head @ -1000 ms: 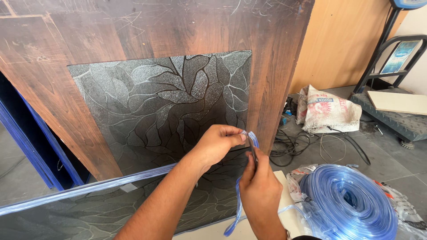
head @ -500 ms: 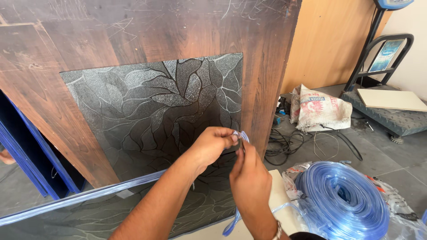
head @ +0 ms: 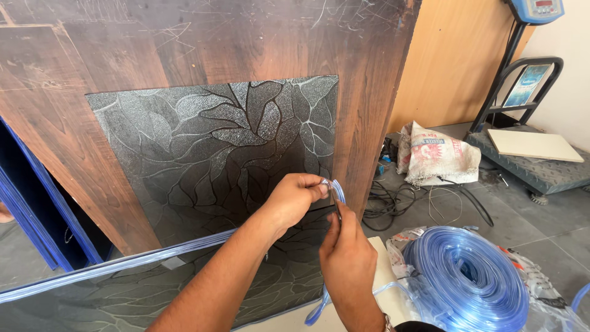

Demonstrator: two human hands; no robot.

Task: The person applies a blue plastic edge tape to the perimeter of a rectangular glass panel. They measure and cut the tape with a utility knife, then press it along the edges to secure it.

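Head view
Left hand (head: 294, 200): fingers pinched on the end of the blue strip (head: 337, 189), held up at the glass (head: 215, 160) edge, seemingly to keep the end where it seats.
Right hand (head: 348, 258): closed on a thin dark tool (head: 337, 206), tip up at the pinched end; tool type too small to tell.
Strip: one run lies along the lower glass edge to the left; a slack loop hangs below the hands toward the coil (head: 467, 280).
Coil: on the floor just right, within feed reach.
Panel (head: 369, 92): wood, leaning upright, glass in front of it.
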